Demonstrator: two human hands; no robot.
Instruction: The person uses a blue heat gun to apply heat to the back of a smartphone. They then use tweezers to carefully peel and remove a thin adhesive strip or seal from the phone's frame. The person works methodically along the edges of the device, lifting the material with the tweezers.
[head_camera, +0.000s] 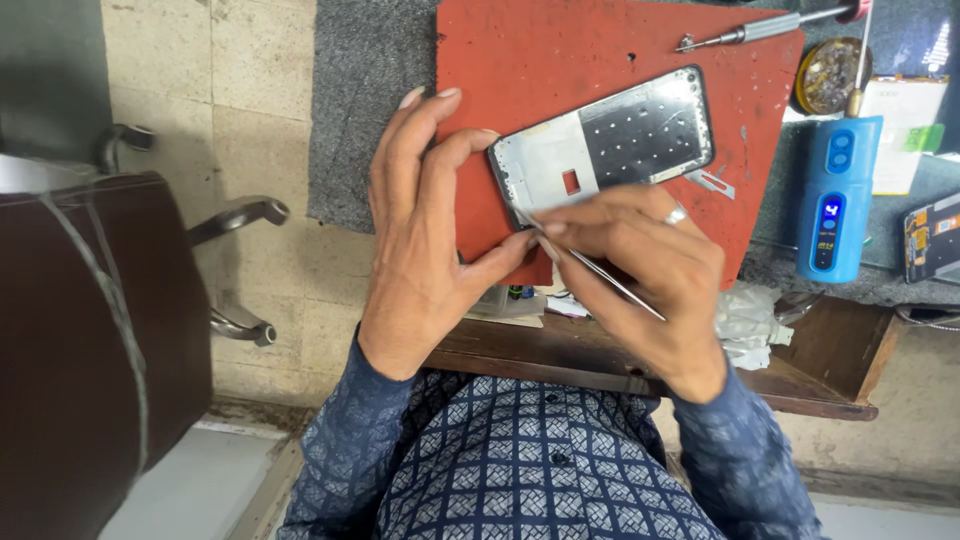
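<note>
A bare phone frame (610, 143), silver with a dark perforated panel, lies on a red work mat (540, 60). My left hand (425, 230) rests on the mat and steadies the frame's near corner with thumb and fingers. My right hand (640, 270), wearing a ring, grips thin metal tweezers (600, 275) whose tip touches the frame's lower edge by the left thumb.
A screwdriver (745, 33) lies at the mat's far edge. A round tin of small parts (828, 75), a blue handheld device with a lit display (835, 200) and a phone part (932, 238) sit to the right. A dark chair (90, 340) stands at left.
</note>
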